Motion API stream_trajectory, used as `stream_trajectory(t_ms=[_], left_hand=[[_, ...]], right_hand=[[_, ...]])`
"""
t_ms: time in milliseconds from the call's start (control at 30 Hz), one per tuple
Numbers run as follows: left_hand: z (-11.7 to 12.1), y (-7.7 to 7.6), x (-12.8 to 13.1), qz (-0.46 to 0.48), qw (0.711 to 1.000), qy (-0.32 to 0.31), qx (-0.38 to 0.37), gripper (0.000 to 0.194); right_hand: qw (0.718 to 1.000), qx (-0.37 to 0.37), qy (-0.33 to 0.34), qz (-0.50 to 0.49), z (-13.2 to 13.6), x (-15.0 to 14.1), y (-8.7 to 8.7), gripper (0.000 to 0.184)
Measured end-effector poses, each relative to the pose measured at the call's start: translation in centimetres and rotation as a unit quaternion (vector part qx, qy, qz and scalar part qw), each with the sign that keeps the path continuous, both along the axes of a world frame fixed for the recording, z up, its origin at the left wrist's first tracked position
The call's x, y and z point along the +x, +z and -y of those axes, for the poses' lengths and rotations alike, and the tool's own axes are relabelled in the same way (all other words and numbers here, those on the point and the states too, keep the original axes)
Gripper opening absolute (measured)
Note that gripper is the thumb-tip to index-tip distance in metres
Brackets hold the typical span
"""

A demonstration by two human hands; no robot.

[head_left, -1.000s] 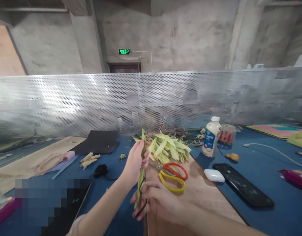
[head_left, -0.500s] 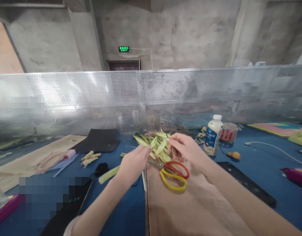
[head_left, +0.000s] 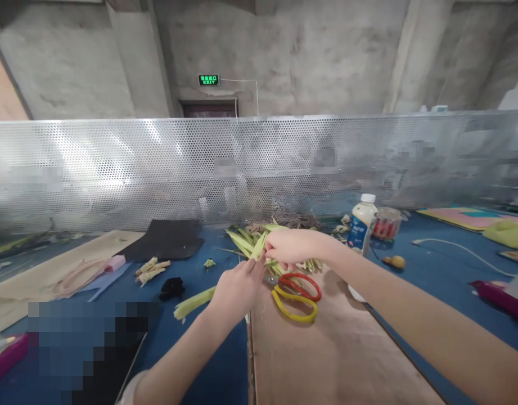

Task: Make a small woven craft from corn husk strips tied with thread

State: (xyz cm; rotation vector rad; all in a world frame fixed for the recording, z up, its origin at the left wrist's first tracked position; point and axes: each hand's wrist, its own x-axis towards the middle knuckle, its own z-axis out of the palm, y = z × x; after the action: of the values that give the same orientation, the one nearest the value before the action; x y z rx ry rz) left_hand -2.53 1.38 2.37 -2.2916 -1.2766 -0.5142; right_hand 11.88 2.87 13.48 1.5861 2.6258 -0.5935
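Observation:
My left hand (head_left: 239, 287) is closed around a pale green husk stalk (head_left: 195, 302), whose frayed end sticks out to the left below the wrist. My right hand (head_left: 294, 246) is closed in a pinch right at the left fingertips. What it grips is hidden; a small dark spot shows between the hands. Behind the fingers lies a heap of pale green husks (head_left: 241, 243), partly covered by the right hand. Scissors (head_left: 296, 304) with one red and one yellow handle rest on the wooden board (head_left: 309, 360), just below the right hand.
A black thread bundle (head_left: 171, 288) and cut husk pieces (head_left: 152, 271) lie to the left, near a black sheet (head_left: 168, 242). At the right stand a bottle (head_left: 362, 225) and a clear tub (head_left: 386, 224). A perforated metal screen (head_left: 275, 163) closes off the back.
Both hands were at an upright stalk with black cord; the stalk now points left under my left hand. My right hand went up to the husk heap, then came left to meet my left fingertips.

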Motion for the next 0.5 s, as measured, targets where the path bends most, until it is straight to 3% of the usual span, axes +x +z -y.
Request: stream_trajectory(t_ms=[200,500], left_hand=[[0.0,0.1,0.0,0.048,0.998,0.038,-0.022,0.043],[0.5,0.4,-0.1,0.136,0.989,0.000,-0.058,0.025]], right_hand=[[0.999,-0.032,0.009,0.020,0.4,-0.5,-0.6,0.028],[0.995,0.003,-0.020,-0.100,1.5,0.5,-3.0,0.023]])
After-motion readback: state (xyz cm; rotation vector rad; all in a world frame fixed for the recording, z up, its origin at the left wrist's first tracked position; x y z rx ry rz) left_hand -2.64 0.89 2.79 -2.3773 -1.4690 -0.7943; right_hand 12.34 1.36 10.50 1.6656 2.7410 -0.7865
